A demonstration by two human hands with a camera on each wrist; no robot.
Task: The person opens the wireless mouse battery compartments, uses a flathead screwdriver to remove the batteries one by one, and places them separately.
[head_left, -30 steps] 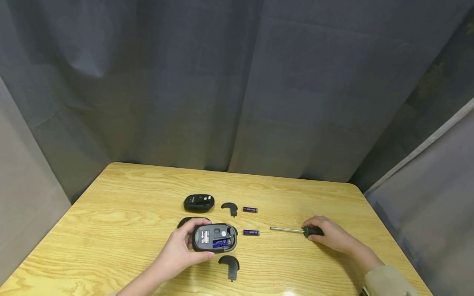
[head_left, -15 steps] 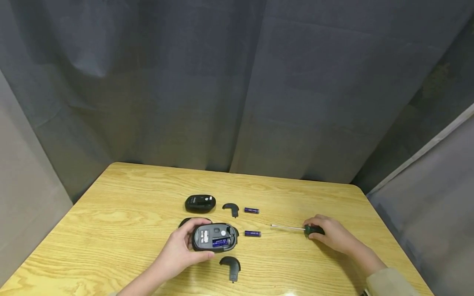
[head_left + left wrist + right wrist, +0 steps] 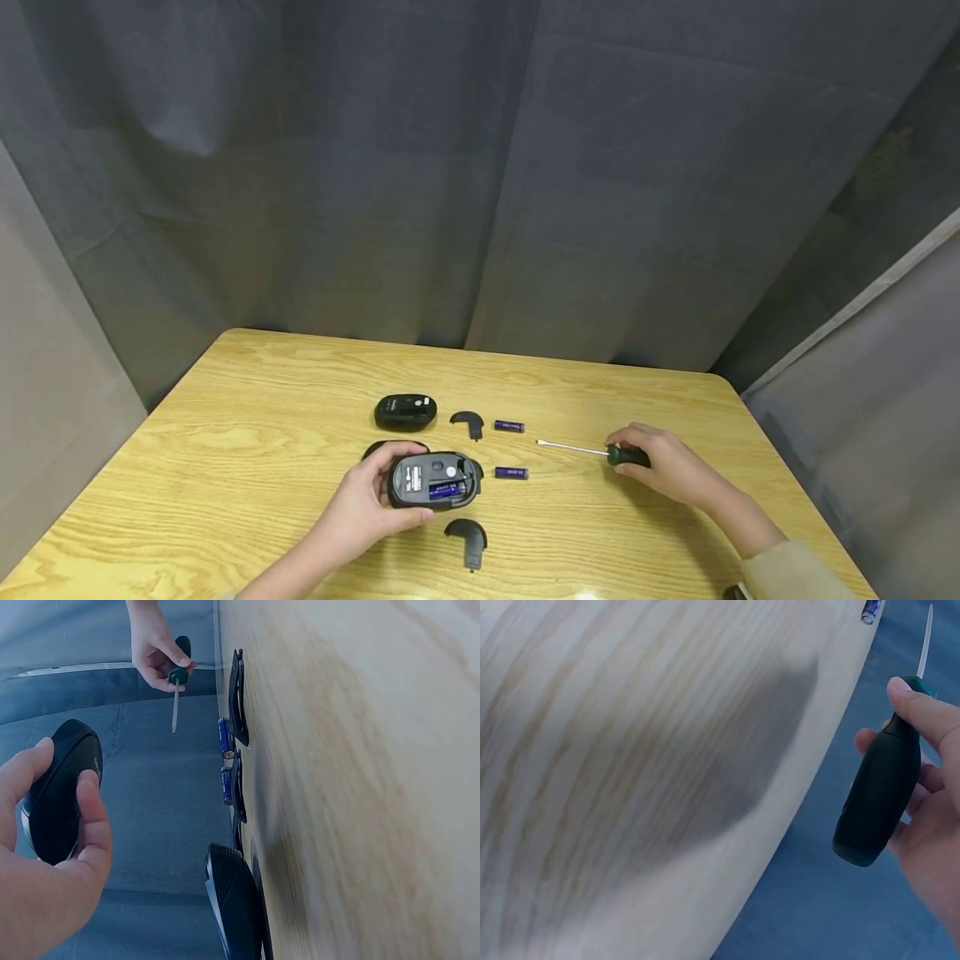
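Observation:
My left hand (image 3: 360,508) grips a black computer mouse (image 3: 412,493) by its sides, underside up. Its battery bay is uncovered, and a blue battery (image 3: 444,492) lies in it. In the left wrist view the thumb and fingers bend round that mouse (image 3: 64,791), held off the table. My right hand (image 3: 671,467) holds a screwdriver (image 3: 617,455) by its dark green handle, with the metal shaft pointing left. The right wrist view shows the handle (image 3: 877,795) between thumb and fingers, raised above the tabletop.
A second mouse (image 3: 405,412) lies upturned farther back; a third (image 3: 375,447) is partly hidden behind my left hand. Two curved black battery covers (image 3: 474,425) (image 3: 472,546) and two blue batteries (image 3: 509,426) (image 3: 512,473) lie on the wooden table (image 3: 262,417). A grey curtain (image 3: 375,208) hangs behind.
The right hand has lifted the screwdriver from the table and moved it slightly left and away from me. My left hand keeps the mouse almost still.

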